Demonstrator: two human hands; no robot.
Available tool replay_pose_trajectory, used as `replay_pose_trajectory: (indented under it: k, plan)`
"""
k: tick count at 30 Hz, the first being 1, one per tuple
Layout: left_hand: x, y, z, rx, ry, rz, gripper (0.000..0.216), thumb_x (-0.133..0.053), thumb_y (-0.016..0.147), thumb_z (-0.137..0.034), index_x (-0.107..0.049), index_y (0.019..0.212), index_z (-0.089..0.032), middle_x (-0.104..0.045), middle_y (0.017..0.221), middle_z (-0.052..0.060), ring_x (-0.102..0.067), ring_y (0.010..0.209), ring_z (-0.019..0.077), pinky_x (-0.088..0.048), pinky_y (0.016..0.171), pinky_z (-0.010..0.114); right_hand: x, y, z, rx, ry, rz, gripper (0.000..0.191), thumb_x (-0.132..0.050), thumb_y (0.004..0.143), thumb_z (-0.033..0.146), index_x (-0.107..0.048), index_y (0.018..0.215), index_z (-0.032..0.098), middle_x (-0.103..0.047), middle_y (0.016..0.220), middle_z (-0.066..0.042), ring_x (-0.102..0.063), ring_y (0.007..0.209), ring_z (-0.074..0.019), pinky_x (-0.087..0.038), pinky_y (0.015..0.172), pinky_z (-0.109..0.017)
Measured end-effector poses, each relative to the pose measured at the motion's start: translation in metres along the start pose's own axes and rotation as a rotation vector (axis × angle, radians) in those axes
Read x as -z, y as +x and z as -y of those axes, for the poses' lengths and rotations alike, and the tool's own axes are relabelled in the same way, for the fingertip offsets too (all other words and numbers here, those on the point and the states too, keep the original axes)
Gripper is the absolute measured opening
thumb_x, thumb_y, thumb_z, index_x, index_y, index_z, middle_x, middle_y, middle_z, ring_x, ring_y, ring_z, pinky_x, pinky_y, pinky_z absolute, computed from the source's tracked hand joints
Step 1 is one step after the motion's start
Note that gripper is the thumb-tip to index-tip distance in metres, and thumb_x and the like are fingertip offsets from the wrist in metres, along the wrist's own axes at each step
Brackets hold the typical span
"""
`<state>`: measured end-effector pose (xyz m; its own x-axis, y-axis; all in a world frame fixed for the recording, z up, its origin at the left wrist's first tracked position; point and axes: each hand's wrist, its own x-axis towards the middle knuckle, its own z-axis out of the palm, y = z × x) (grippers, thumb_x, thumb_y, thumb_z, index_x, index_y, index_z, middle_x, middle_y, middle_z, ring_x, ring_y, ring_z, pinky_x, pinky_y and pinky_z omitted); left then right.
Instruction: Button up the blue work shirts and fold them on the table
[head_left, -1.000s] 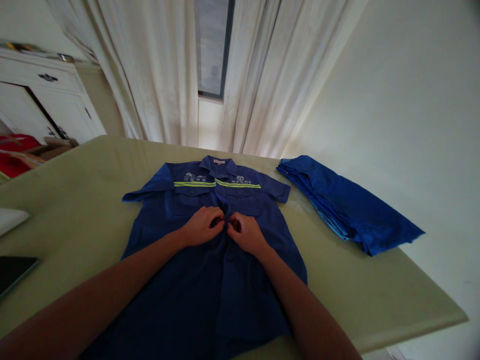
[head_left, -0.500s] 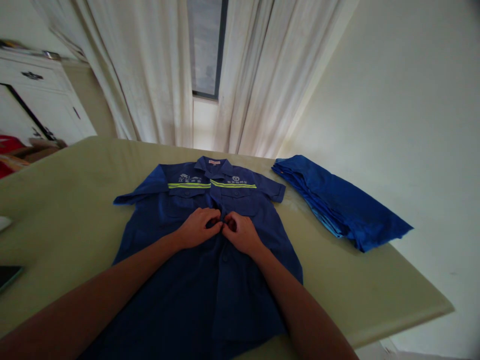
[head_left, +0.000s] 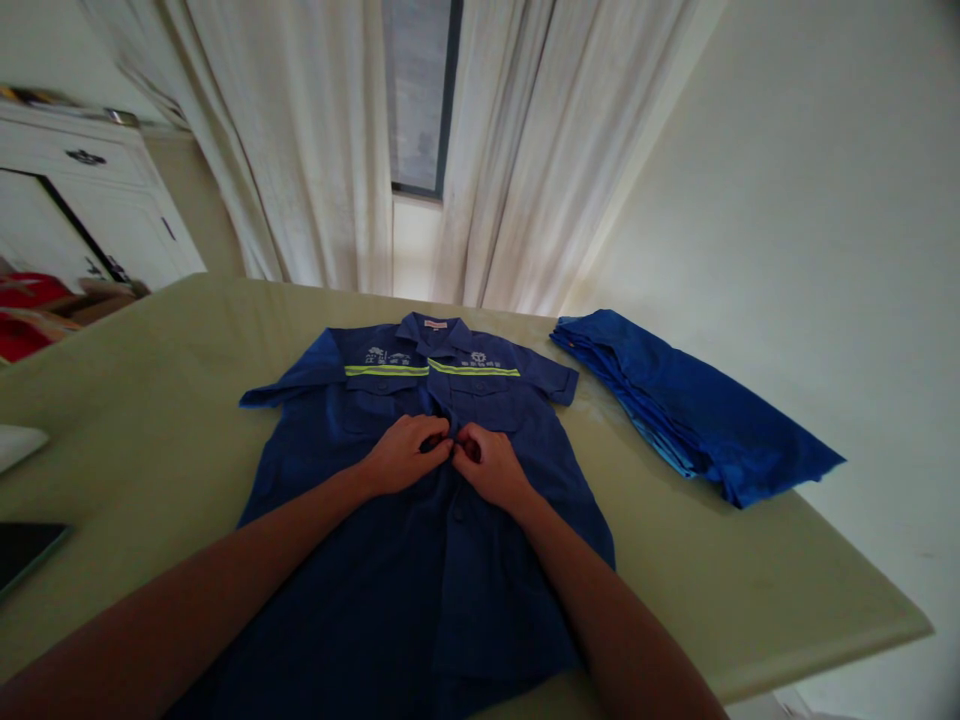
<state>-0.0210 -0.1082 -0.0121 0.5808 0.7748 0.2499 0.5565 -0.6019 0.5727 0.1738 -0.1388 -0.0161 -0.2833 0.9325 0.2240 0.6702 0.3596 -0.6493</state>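
Note:
A dark blue short-sleeved work shirt [head_left: 382, 590] lies spread face up, collar at the far end, with a yellow-green stripe across the chest. At the middle of its front opening, my left hand [head_left: 409, 453] pinches the placket between thumb and fingers. My right hand [head_left: 489, 465] pinches the same strip from the other side, the fingertips of both hands almost touching. What sits exactly between the fingertips is hidden. Below my right hand a button [head_left: 459, 514] shows on the placket.
A stack of folded blue garments [head_left: 690, 405] rests at the table's right side by the wall. On the left are a dark phone-like device [head_left: 28, 550] and a white object [head_left: 19, 445]. The pale green table [head_left: 165, 400] stands before curtains [head_left: 315, 150] and a white cabinet [head_left: 90, 200].
The whole view has shifted slightly, so everything appears a little further right. Both hands stay pinched on the shirt's placket, with hardly any movement.

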Motion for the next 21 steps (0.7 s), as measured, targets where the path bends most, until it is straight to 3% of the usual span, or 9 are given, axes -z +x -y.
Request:
replay_pose_trajectory:
  k: [8,13,21]
  plan:
    - [-0.0021,0.0001,0.0012,0.028,-0.03,-0.013,0.03,-0.048,0.098,-0.039,-0.051,0.074,-0.02,-0.055,0.07,-0.003,-0.052,0.068,0.0146,-0.032,0.061,0.028,-0.0007,0.0017,-0.0008,0.039,0.003,-0.004,0.005,-0.056,0.086,0.022,-0.057,0.082,0.021,-0.052,0.063,0.006,-0.047,0.056,-0.0116,-0.033,0.061,-0.023]
    - [-0.0033,-0.0001,0.0051,0.0,-0.043,-0.033,0.036,-0.042,0.103,-0.043,-0.054,0.078,-0.02,-0.059,0.074,-0.002,-0.055,0.072,0.0155,-0.036,0.067,0.028,-0.0006,0.002,-0.0011,0.041,-0.023,-0.019,0.005,-0.055,0.088,0.023,-0.058,0.084,0.021,-0.055,0.066,0.005,-0.049,0.059,-0.0125,-0.033,0.062,-0.023]
    - [-0.0097,-0.0022,0.0076,-0.014,0.165,-0.057,0.033,-0.034,0.106,-0.034,-0.056,0.086,-0.02,-0.063,0.082,0.004,-0.06,0.079,0.0201,-0.042,0.076,0.033,0.0017,0.0009,0.0026,-0.024,-0.047,-0.084,0.02,-0.067,0.088,0.038,-0.067,0.081,0.019,-0.062,0.064,0.003,-0.057,0.059,-0.013,-0.038,0.061,-0.023]
